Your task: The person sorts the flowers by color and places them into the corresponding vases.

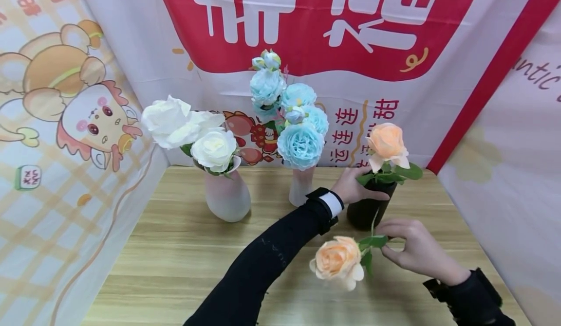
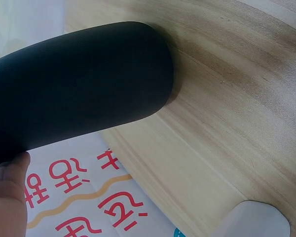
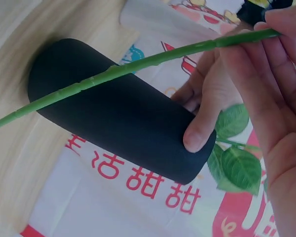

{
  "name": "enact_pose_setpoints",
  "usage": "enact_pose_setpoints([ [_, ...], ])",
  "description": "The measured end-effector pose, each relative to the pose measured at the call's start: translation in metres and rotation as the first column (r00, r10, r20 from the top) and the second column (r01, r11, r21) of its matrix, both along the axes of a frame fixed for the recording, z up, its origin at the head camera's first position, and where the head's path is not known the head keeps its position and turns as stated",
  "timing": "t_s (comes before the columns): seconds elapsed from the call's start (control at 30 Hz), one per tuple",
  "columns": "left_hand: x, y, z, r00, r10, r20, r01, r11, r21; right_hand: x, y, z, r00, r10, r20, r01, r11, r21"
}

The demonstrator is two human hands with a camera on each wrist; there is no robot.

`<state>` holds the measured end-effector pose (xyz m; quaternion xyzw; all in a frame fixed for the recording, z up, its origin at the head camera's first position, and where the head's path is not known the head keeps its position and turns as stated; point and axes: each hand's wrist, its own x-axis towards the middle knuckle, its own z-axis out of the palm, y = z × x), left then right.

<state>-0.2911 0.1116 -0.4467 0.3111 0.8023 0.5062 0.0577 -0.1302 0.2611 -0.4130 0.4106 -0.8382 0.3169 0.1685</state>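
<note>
My left hand holds a black vase near its rim, with the thumb across the near side. One peach rose with green leaves stands in that vase. In front of the vase, my right hand pinches the stem of a second peach rose, whose bloom hangs to the left above the table. The right wrist view shows the bare green stem passing in front of the black vase, outside it. In the left wrist view the fingers touch the vase's side.
A pale vase of white flowers stands at the left. Behind my left forearm is another pale vase with light blue flowers. Printed cloth hangs behind and beside the wooden table.
</note>
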Motion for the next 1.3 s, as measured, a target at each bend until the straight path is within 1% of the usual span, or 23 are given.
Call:
enact_pose_setpoints([
  [0.07,0.000,0.000,0.000,1.000,-0.009,-0.006,0.009,1.000,0.009,0.000,0.004,0.001,0.999,-0.029,-0.016,0.028,0.999,-0.029],
  [0.17,0.000,0.000,0.000,1.000,-0.023,-0.021,0.023,1.000,0.017,0.000,0.008,0.004,0.997,-0.079,0.004,0.080,0.994,-0.078],
  [0.27,-0.001,0.000,-0.001,0.999,-0.031,-0.043,0.031,0.999,0.009,0.002,0.012,0.007,0.992,-0.124,0.008,0.124,0.982,-0.145],
  [0.33,-0.002,0.001,-0.001,0.998,-0.035,-0.055,0.035,0.999,0.001,0.003,0.014,0.008,0.990,-0.141,-0.011,0.136,0.969,-0.208],
  [0.4,-0.004,0.000,-0.003,0.997,-0.022,-0.074,0.021,1.000,-0.018,0.002,0.015,0.009,0.984,-0.168,-0.058,0.149,0.956,-0.253],
  [0.47,-0.006,0.001,-0.005,0.994,-0.008,-0.112,0.003,0.999,-0.045,0.002,0.016,0.009,0.973,-0.206,-0.106,0.168,0.943,-0.288],
  [0.53,-0.007,0.001,-0.006,0.987,0.007,-0.163,-0.023,0.995,-0.097,0.001,0.015,0.011,0.964,-0.233,-0.125,0.184,0.931,-0.316],
  [0.6,-0.007,0.001,-0.004,0.978,-0.006,-0.207,-0.027,0.987,-0.157,0.001,0.014,0.015,0.964,-0.239,-0.120,0.186,0.922,-0.340],
  [0.63,-0.007,0.000,-0.002,0.978,-0.010,-0.209,-0.027,0.985,-0.173,0.001,0.013,0.017,0.965,-0.236,-0.115,0.182,0.917,-0.355],
  [0.67,-0.005,0.000,0.000,0.981,-0.015,-0.195,-0.020,0.985,-0.173,0.001,0.012,0.019,0.964,-0.242,-0.109,0.187,0.911,-0.367],
  [0.77,-0.003,-0.001,0.002,0.987,-0.034,-0.158,0.016,0.994,-0.113,0.003,0.009,0.025,0.959,-0.275,-0.070,0.226,0.889,-0.399],
  [0.83,-0.002,-0.001,0.002,0.993,-0.028,-0.114,0.022,0.998,-0.053,0.004,0.008,0.028,0.956,-0.293,-0.028,0.251,0.862,-0.441],
  [0.87,-0.002,-0.001,0.002,0.993,-0.028,-0.116,0.023,0.999,-0.038,0.004,0.008,0.029,0.957,-0.290,-0.005,0.252,0.841,-0.478],
  [0.9,-0.002,0.000,0.002,0.994,-0.029,-0.101,0.026,0.999,-0.029,0.004,0.008,0.030,0.966,-0.259,0.024,0.231,0.811,-0.537],
  [0.93,-0.002,0.000,0.002,0.996,-0.027,-0.083,0.025,0.999,-0.025,0.003,0.008,0.031,0.976,-0.212,0.049,0.198,0.773,-0.603],
  [1.0,0.000,-0.001,0.005,0.999,-0.022,-0.041,0.021,0.999,-0.026,0.002,0.009,0.035,0.990,-0.124,0.069,0.136,0.687,-0.714],
  [1.03,0.000,-0.001,0.005,0.999,-0.018,-0.028,0.017,1.000,-0.022,0.001,0.010,0.037,0.992,-0.100,0.071,0.119,0.648,-0.752],
  [1.07,0.000,-0.001,0.005,1.000,-0.016,-0.010,0.016,1.000,-0.012,0.000,0.011,0.039,0.993,-0.096,0.072,0.116,0.617,-0.778],
  [1.1,0.000,-0.001,0.004,1.000,-0.014,0.007,0.014,1.000,-0.001,0.000,0.012,0.041,0.990,-0.117,0.074,0.131,0.609,-0.782],
  [1.13,0.000,-0.001,0.003,1.000,-0.008,0.007,0.008,1.000,0.001,0.000,0.013,0.044,0.987,-0.141,0.080,0.150,0.606,-0.781],
  [1.2,0.000,0.000,0.001,1.000,-0.005,-0.001,0.005,1.000,0.009,0.000,0.016,0.049,0.971,-0.216,0.101,0.216,0.619,-0.755],
  [1.23,-0.001,0.000,0.000,1.000,-0.005,-0.004,0.005,1.000,0.012,0.000,0.018,0.051,0.965,-0.238,0.113,0.240,0.616,-0.750],
  [1.3,-0.001,0.001,-0.002,1.000,-0.010,-0.011,0.010,1.000,0.013,0.001,0.022,0.055,0.965,-0.229,0.126,0.242,0.601,-0.761],
])
